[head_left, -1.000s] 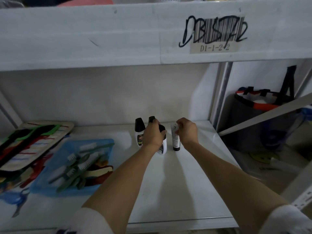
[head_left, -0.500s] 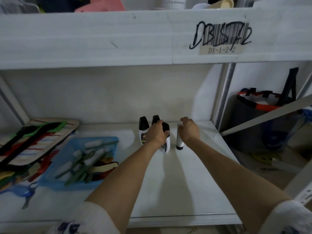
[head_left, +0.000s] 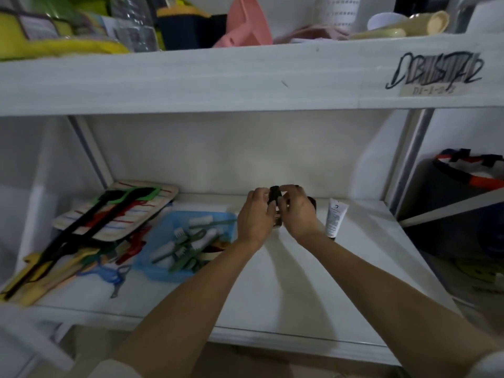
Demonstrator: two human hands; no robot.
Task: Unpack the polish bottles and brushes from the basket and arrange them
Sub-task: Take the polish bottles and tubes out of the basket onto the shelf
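Observation:
Both hands meet at the back middle of the white shelf (head_left: 286, 282). My left hand (head_left: 255, 216) and my right hand (head_left: 298, 211) close around a black-capped polish bottle (head_left: 275, 196); its body is mostly hidden between them. A dark cap of another bottle (head_left: 312, 201) peeks out behind my right hand. To the right stands a white tube (head_left: 336, 220) on its black cap, untouched. A blue basket (head_left: 188, 242) left of my hands holds several green and white brushes (head_left: 188, 241).
A striped board with black and green long-handled tools (head_left: 114, 211) lies at the shelf's left, over red, yellow and blue items. The upper shelf (head_left: 245, 77) hangs low overhead, loaded with clutter. A dark bag with an orange rim (head_left: 463, 192) sits beyond the right post.
My right hand let go of the white tube and moved left to join my left hand on a black-capped bottle. The view swung left and up.

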